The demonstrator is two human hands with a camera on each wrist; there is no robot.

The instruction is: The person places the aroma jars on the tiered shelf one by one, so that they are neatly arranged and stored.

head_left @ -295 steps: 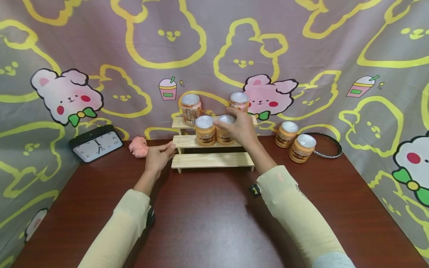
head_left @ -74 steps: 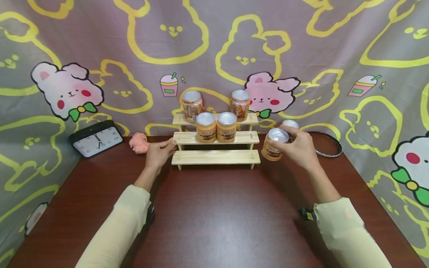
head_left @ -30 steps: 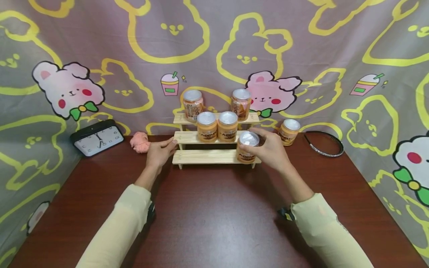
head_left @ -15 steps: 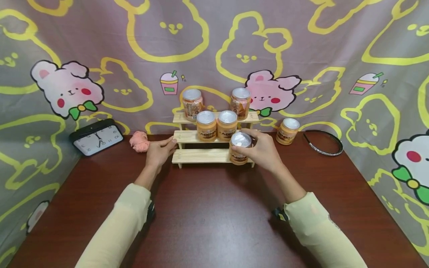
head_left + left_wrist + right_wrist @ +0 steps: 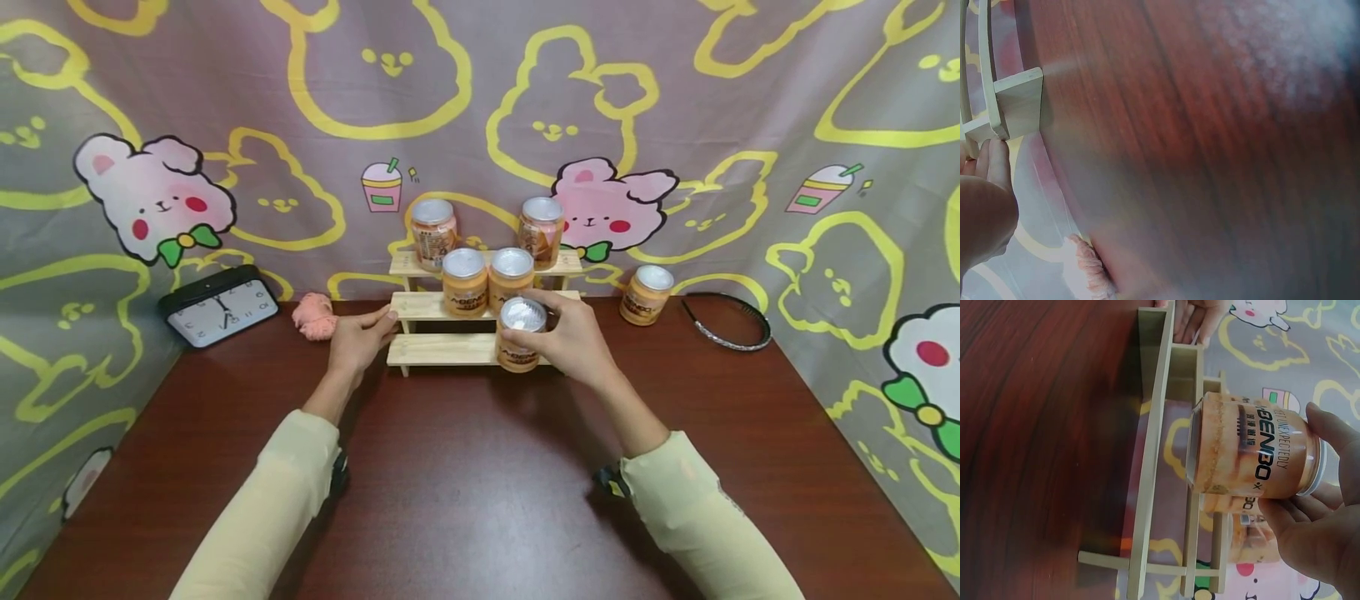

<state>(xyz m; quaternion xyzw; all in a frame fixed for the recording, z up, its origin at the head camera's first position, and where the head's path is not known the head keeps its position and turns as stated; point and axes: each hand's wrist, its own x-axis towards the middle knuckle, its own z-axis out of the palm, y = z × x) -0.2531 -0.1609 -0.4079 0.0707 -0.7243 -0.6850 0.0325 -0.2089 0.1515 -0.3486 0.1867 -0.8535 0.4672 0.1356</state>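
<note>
My right hand [image 5: 573, 342] grips an orange jar [image 5: 519, 346] with a silver lid near its top. The jar is upright and overlaps the bottom tier of a three-tier wooden stand [image 5: 442, 348] in the head view. In the right wrist view the jar's base [image 5: 1193, 447] hangs a little above the bottom plank [image 5: 1150, 456]. My left hand [image 5: 356, 342] touches the left end of the middle tier with extended fingers [image 5: 999, 162]. Two similar jars stand together on the middle tier, the left one [image 5: 465, 287] in full view, the right one [image 5: 512, 271] partly hidden.
On the top tier stand two more jars, one left [image 5: 433, 237] and one right [image 5: 542, 233]. Another jar [image 5: 647, 296] is on the brown table [image 5: 480, 500] at right, beside a black headband [image 5: 738, 342]. A clock [image 5: 221, 308] and pink yarn [image 5: 313, 317] lie at left. A patterned curtain [image 5: 420, 167] backs everything.
Over the last seconds my right hand has brought one jar from the right side of the table to the bottom tier, moving left along it. My left hand has stayed at the stand.
</note>
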